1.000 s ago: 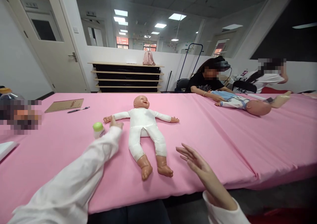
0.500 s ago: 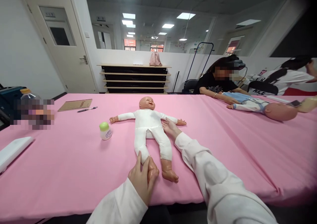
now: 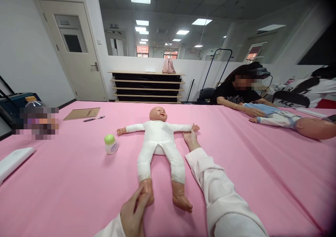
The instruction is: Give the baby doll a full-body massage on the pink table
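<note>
A baby doll in a white cloth body lies on its back on the pink-covered table, arms spread and feet towards me. Its head, hands and lower legs are bare, smooth brown plastic. My left hand is closed round the doll's foot on the left, with thumb and fingers on either side. At the end of the doll's arm on the right, my right hand grips its wrist palm up, its fingers partly hidden by the arm. A small white jar with a green lid stands left of the doll.
A brown notebook and a pen lie at the far left, near a blurred bottle. A white case rests at the left edge. Across the table, another person handles a second doll.
My right hand has slid outward along the doll's arm to its wrist, and that arm sits slightly higher. My left hand has drawn the foot down and left; that leg is straighter.
</note>
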`<state>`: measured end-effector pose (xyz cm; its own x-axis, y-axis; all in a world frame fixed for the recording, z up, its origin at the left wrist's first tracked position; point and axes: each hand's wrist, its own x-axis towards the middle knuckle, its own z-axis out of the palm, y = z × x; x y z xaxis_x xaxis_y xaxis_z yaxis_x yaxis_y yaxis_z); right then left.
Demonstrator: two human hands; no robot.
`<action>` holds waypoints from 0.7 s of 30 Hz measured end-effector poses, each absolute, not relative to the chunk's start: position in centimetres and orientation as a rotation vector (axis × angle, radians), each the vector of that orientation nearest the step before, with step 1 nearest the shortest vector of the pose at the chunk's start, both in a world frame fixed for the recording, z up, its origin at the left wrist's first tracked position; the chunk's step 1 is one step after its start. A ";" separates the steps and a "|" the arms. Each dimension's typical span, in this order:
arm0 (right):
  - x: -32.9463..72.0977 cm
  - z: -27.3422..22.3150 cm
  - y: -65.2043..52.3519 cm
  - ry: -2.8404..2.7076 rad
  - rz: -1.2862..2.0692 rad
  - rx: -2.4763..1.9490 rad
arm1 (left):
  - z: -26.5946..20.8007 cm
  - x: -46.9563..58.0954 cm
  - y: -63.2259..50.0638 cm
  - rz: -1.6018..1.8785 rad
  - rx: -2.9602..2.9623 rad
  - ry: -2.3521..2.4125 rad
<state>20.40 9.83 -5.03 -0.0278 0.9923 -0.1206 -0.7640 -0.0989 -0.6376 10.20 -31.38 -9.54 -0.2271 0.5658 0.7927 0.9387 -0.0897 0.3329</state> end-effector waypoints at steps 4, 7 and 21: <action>21.2 -5.6 10.6 -0.422 1.492 -0.657 | -8.4 8.1 -32.8 -1.427 -1.637 -1.829; 21.5 -5.8 11.1 -0.521 1.405 -0.715 | -8.1 7.9 -32.9 -1.469 -1.650 -1.882; 21.2 -1.2 9.3 -0.712 1.218 -0.670 | 0.5 7.5 -31.0 -1.253 -1.700 -1.653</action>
<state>21.21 9.28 -1.15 0.1909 0.9737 0.1244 -0.5860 0.2147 -0.7813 7.50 -31.04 0.49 -0.1345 0.5336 0.8350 0.9481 -0.1758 0.2650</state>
